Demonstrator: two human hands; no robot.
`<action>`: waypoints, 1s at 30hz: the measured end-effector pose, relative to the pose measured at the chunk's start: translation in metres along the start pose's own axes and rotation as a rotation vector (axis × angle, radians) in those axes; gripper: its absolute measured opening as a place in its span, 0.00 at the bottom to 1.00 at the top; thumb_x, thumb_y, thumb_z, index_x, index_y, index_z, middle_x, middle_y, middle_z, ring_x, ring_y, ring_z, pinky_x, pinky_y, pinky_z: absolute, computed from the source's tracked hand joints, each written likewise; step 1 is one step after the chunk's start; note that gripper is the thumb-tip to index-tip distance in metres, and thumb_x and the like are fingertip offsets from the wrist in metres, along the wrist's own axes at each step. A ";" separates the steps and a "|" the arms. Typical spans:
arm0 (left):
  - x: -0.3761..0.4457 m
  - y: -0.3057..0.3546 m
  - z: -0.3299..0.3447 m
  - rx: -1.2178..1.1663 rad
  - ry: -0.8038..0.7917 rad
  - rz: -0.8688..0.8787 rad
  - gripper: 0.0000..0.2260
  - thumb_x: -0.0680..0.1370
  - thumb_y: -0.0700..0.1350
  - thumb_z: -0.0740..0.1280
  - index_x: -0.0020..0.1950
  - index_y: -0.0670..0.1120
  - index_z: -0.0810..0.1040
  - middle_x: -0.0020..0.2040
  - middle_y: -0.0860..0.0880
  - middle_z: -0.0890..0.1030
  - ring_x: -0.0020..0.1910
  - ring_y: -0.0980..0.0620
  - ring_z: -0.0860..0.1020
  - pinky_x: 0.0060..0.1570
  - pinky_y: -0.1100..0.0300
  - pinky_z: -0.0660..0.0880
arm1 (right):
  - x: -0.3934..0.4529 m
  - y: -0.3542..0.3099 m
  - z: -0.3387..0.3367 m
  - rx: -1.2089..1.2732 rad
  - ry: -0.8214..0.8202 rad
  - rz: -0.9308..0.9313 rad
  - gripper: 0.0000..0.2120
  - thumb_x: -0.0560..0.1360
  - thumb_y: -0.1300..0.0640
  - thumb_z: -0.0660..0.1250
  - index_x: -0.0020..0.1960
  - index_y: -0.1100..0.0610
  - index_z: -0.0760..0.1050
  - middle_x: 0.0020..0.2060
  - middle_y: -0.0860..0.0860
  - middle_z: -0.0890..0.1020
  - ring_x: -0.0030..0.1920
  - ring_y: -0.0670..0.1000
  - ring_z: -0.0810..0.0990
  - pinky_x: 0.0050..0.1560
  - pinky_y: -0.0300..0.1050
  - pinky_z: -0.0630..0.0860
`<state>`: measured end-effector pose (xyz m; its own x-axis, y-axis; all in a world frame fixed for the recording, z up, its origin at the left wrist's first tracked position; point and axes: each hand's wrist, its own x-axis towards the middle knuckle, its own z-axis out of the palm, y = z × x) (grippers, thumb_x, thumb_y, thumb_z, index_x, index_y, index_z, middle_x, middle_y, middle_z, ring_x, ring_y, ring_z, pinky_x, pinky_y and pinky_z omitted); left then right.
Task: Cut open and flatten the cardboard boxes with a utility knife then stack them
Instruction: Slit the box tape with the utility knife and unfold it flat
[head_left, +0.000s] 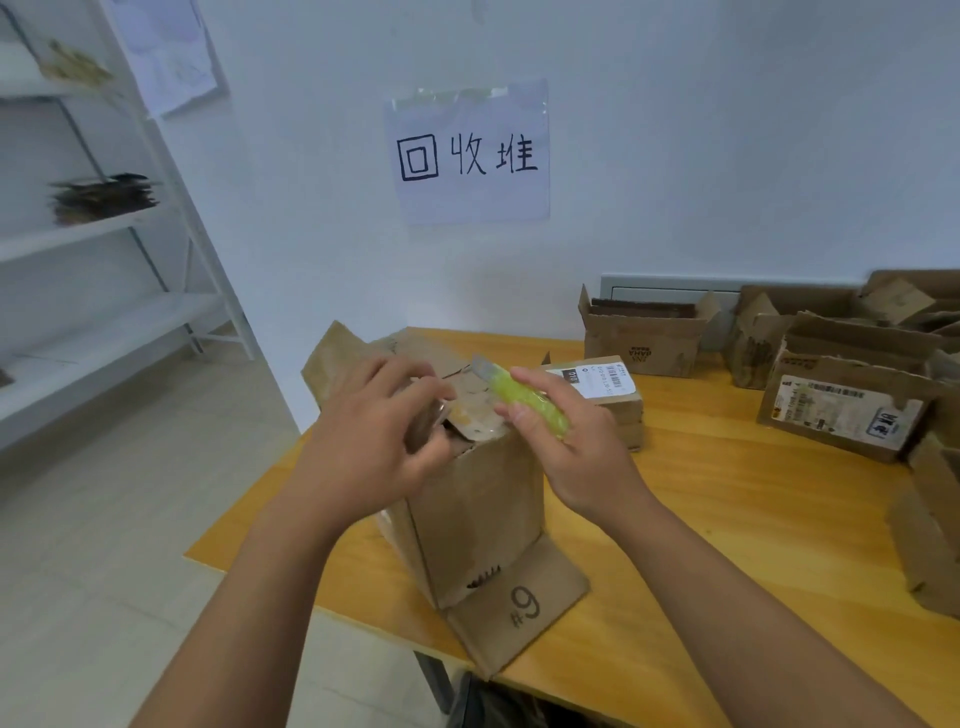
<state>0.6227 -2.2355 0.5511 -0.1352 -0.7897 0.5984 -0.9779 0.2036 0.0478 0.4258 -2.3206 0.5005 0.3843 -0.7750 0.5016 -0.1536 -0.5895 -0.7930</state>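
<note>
— Near the counter's (727, 519) front-left corner, what stands there?

— A tall cardboard box (478, 509), upright, one bottom flap marked "#9" (519, 608) lying flat toward the front edge and poking slightly past it.

— And the hands?

— The left hand (374, 441) sits at the box's torn top flaps, fingers curled on the cardboard edge there. The right hand (566, 441) holds a yellow-green utility knife (530, 400), fingers wrapped round the handle, blade end (480, 366) pointing up-left over the box top. Whether the blade touches the cardboard is hard to say; the view is blurred there.

— What else is close by?

— A small sealed box with a shipping label (602, 389) sits just behind the right hand. An open box (644, 332) stands by the wall, and a cluster of opened boxes (852, 395) fills the right side up to the edge of view.

— Any free room?

— Bare wood shows right of the tall box, between it and that cluster. Left of the counter lie tiled floor (130, 519) and white shelving (104, 234). A paper sign (467, 156) is taped on the wall.
</note>
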 end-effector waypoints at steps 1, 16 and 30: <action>-0.005 0.000 -0.004 0.006 0.010 -0.008 0.15 0.73 0.51 0.60 0.53 0.48 0.81 0.54 0.50 0.78 0.57 0.46 0.73 0.54 0.49 0.71 | 0.000 -0.003 0.003 -0.006 -0.007 -0.020 0.16 0.79 0.42 0.60 0.66 0.39 0.70 0.50 0.44 0.85 0.51 0.46 0.83 0.53 0.56 0.79; -0.059 0.034 -0.036 0.337 -0.278 -0.512 0.15 0.80 0.40 0.58 0.64 0.54 0.72 0.52 0.53 0.71 0.46 0.53 0.68 0.41 0.61 0.65 | -0.006 -0.007 0.016 0.038 0.057 0.062 0.21 0.77 0.38 0.60 0.68 0.41 0.71 0.54 0.44 0.83 0.56 0.45 0.82 0.59 0.54 0.77; -0.010 0.005 0.009 -0.101 -0.385 -0.281 0.20 0.81 0.60 0.51 0.66 0.56 0.74 0.61 0.57 0.75 0.56 0.57 0.74 0.55 0.54 0.75 | -0.007 -0.022 0.009 0.346 0.052 0.135 0.12 0.82 0.59 0.62 0.63 0.48 0.73 0.51 0.50 0.85 0.51 0.41 0.84 0.49 0.28 0.73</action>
<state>0.6172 -2.2318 0.5386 0.0638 -0.9751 0.2125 -0.9672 -0.0079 0.2541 0.4345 -2.3006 0.5115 0.3336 -0.8561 0.3947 0.1203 -0.3766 -0.9185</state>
